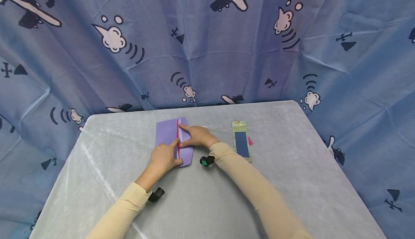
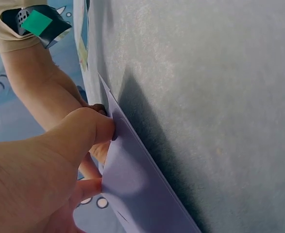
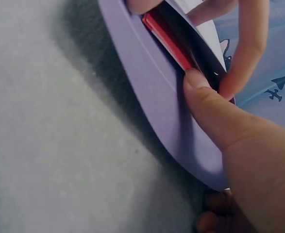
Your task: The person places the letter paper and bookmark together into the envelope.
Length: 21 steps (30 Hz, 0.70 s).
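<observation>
Purple envelope: smooth, matt paper is seen
Red insert: slight gloss is shown
Worktop: roughish, matt finish is seen
Curtain: matt cloth is creased

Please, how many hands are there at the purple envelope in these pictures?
2. The left hand is at the near part of the purple envelope; the right hand touches its farther part from the right. I see no sign of hidden ones.

Near table free, purple folder, packet beyond
</observation>
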Available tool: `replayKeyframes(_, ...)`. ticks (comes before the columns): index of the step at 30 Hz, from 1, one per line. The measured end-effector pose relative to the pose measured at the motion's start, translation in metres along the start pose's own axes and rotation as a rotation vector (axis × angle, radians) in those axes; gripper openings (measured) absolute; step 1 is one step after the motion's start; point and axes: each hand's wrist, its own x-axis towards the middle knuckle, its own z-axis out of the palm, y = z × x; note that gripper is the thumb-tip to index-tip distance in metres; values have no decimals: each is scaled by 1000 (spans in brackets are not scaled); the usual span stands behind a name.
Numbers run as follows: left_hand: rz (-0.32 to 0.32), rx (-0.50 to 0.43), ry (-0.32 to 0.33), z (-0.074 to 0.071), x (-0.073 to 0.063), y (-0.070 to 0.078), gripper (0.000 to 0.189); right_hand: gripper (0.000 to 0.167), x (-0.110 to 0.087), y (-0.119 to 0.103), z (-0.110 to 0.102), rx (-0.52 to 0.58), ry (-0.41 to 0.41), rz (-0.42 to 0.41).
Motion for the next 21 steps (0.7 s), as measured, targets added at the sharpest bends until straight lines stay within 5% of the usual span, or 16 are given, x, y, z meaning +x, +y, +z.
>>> replayKeyframes(21, 22, -45, 38, 1, -2, -3, 80, 97, 1, -2, 4, -79, 44, 3)
